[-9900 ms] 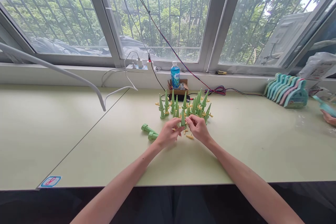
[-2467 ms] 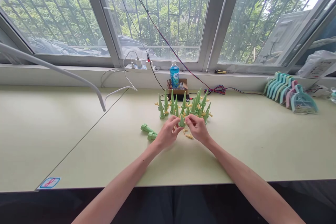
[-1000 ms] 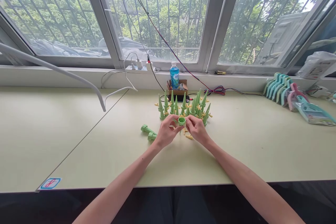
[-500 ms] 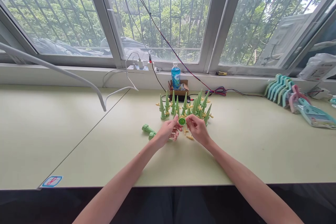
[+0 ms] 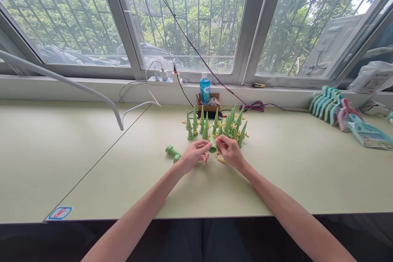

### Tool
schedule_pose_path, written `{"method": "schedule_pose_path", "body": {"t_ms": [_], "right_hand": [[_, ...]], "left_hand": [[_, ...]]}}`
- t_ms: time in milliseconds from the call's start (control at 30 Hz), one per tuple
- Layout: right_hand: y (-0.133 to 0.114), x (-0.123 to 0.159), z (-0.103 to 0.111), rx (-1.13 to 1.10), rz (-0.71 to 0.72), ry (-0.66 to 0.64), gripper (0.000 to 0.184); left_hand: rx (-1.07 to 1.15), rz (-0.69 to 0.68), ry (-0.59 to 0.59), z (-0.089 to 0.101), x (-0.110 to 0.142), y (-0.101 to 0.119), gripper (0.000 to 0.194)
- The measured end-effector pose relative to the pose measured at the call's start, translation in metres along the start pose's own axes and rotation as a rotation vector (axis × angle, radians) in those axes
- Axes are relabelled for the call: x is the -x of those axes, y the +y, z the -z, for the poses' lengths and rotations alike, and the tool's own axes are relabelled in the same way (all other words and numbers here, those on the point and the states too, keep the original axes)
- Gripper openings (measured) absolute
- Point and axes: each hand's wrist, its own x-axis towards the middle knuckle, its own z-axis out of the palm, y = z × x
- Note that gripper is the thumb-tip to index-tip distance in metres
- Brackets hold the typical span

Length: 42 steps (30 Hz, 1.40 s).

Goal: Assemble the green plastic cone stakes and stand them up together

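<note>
A green plastic plant watering spike (image 5: 212, 147) is between my hands, its wide threaded end low and its tip pointing up and away. My left hand (image 5: 195, 154) grips it from the left, thumb and fingertips on its side. Close against its right side, my right hand (image 5: 231, 152) is closed in a pinch; what the fingertips hold, if anything, is hidden. Below lie loose yellow valve pieces (image 5: 221, 160). Two green spikes (image 5: 172, 150) lie on their sides by my left wrist, partly covered. Behind my hands stand several upright spikes (image 5: 226, 125) with yellow valves.
A blue bottle (image 5: 205, 89) and a small cardboard box (image 5: 215, 100) stand behind the spikes, near a black phone (image 5: 211, 115). Coiled cable (image 5: 254, 106) lies farther right. Hangers (image 5: 328, 104) and a packaged dustpan (image 5: 367, 133) are at the far right. A white curved arm (image 5: 92, 88) crosses the left.
The spike in my left hand has tipped: its round open end faced me and now points downward, with the body visible above. My hands have barely shifted.
</note>
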Motion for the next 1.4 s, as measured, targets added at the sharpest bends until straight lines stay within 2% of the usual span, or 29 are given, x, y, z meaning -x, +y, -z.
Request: {"method": "schedule_pose_path", "body": {"t_ms": [300,633,733,900,1233,1400], "right_hand": [[-0.002,-0.001,0.000,0.018,-0.078,0.017,0.030],[0.000,-0.005,0.000,-0.398,-0.381,-0.060,0.029],[0.003,-0.007,0.001,-0.493,-0.437,-0.059,0.029],[0.002,-0.008,0.001,-0.568,-0.443,-0.040,0.031],[0.003,-0.002,-0.005,-0.541,-0.386,-0.025,0.030],[-0.003,-0.001,-0.006,-0.456,-0.329,-0.014,0.031]], "left_hand": [[-0.321,-0.250,0.103,-0.003,-0.001,-0.006,0.040],[-0.681,-0.580,0.247,-0.005,-0.004,-0.017,0.024],[-0.662,-0.544,0.249,-0.008,-0.003,-0.013,0.027],[-0.482,-0.423,0.222,-0.013,-0.001,-0.008,0.036],[-0.426,-0.444,0.199,-0.012,-0.004,-0.010,0.032],[-0.392,-0.441,0.200,-0.013,-0.004,-0.013,0.029]]}}
